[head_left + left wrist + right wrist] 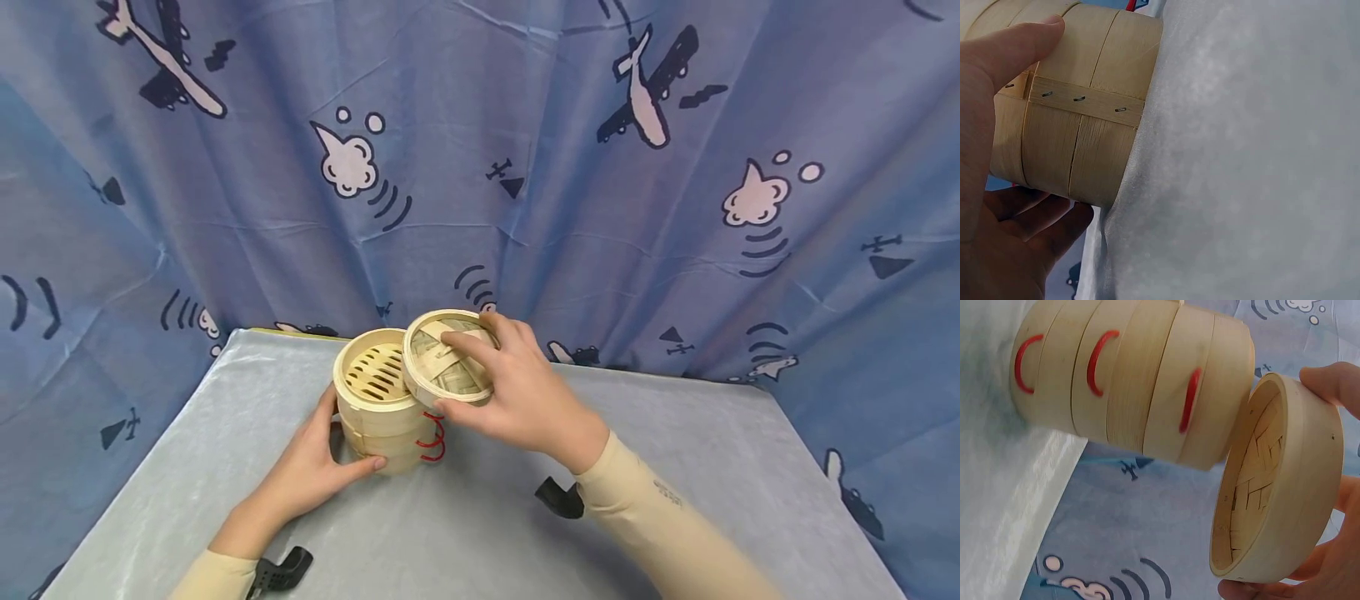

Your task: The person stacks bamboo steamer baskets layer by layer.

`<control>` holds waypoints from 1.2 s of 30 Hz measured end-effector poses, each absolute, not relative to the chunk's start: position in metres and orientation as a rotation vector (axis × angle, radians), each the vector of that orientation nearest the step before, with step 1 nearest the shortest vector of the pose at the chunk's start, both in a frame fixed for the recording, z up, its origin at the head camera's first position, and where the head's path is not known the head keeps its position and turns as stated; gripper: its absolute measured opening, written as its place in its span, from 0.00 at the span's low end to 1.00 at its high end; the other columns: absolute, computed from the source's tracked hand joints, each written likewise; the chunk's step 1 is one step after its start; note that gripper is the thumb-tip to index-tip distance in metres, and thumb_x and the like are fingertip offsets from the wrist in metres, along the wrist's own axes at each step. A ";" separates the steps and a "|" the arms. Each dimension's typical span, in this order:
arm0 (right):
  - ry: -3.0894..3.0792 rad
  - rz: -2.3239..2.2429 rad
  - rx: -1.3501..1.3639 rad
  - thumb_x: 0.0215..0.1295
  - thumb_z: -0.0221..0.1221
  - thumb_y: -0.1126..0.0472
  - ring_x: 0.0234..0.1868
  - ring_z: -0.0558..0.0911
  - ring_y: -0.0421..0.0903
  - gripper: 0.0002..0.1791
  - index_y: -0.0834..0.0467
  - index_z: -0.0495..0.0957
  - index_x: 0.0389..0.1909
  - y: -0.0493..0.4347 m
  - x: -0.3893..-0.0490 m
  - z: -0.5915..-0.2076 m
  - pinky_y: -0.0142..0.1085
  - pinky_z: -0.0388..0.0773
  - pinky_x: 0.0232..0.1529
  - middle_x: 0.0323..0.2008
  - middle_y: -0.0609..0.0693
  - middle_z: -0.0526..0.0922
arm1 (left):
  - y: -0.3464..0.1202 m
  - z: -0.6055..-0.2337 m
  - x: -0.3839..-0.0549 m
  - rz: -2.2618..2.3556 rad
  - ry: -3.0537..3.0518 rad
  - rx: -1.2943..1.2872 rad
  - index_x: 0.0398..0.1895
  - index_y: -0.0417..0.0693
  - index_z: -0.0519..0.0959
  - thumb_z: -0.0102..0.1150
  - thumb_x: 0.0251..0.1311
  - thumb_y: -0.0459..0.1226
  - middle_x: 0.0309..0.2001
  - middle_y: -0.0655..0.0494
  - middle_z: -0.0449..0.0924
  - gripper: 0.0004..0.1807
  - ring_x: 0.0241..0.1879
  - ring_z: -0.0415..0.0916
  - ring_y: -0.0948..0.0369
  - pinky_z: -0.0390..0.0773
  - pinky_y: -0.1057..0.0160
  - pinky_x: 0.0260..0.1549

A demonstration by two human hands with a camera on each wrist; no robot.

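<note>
A stack of round bamboo steamer baskets (386, 429) stands on the table, its top tier uncovered and showing a slatted base. My left hand (311, 467) grips the stack from the left, thumb in front and fingers round the far side. In the left wrist view the thumb lies across the stapled bamboo wall (1094, 69). With my right hand (525, 392) I hold the woven steamer lid (450, 358) by its rim, tilted beside the top tier's right edge. The right wrist view shows the lid's hollow underside (1257, 481) close to the stack's rim.
Red loops (1100, 362) stick out from the stack's right side, one above another. A pale grey cloth (465, 533) covers the table. Behind it hangs a blue curtain (465, 167) with airplane prints. Black wrist mounts (562, 498) sit on both forearms.
</note>
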State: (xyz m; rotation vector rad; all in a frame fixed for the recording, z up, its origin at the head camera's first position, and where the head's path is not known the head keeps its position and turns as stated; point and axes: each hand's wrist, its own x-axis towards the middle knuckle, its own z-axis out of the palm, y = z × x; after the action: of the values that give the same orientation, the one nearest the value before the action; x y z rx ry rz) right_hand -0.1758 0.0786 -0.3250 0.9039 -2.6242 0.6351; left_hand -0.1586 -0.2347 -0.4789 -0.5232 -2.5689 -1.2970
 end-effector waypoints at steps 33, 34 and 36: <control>-2.614 0.628 1.061 0.61 0.70 0.31 0.66 0.72 0.61 0.42 0.45 0.80 0.75 0.033 -0.199 -0.329 0.59 0.77 0.63 0.72 0.63 0.72 | -0.235 -0.480 -0.159 -1.300 -2.576 -0.514 0.91 0.63 0.46 0.89 0.50 0.54 0.72 0.45 0.73 0.72 0.69 0.73 0.46 0.73 0.36 0.66; -2.617 0.630 1.063 0.62 0.70 0.31 0.66 0.72 0.60 0.42 0.44 0.79 0.75 0.032 -0.200 -0.329 0.59 0.77 0.63 0.72 0.63 0.72 | -0.235 -0.480 -0.159 -1.299 -2.573 -0.516 0.91 0.63 0.46 0.89 0.50 0.54 0.72 0.45 0.73 0.72 0.69 0.73 0.46 0.74 0.36 0.66; -2.619 0.634 1.078 0.62 0.70 0.31 0.66 0.72 0.60 0.42 0.44 0.79 0.75 0.030 -0.201 -0.328 0.59 0.77 0.63 0.72 0.62 0.72 | -0.235 -0.479 -0.159 -1.293 -2.571 -0.521 0.91 0.62 0.46 0.89 0.50 0.54 0.72 0.45 0.74 0.72 0.68 0.74 0.47 0.75 0.37 0.65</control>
State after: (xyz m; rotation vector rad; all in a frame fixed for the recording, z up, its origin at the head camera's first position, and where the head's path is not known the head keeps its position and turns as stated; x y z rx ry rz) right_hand -0.2012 0.0296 -0.3285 1.0777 -2.6187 0.6338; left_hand -0.1589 -0.2346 -0.4793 -0.5209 -2.5712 -1.2930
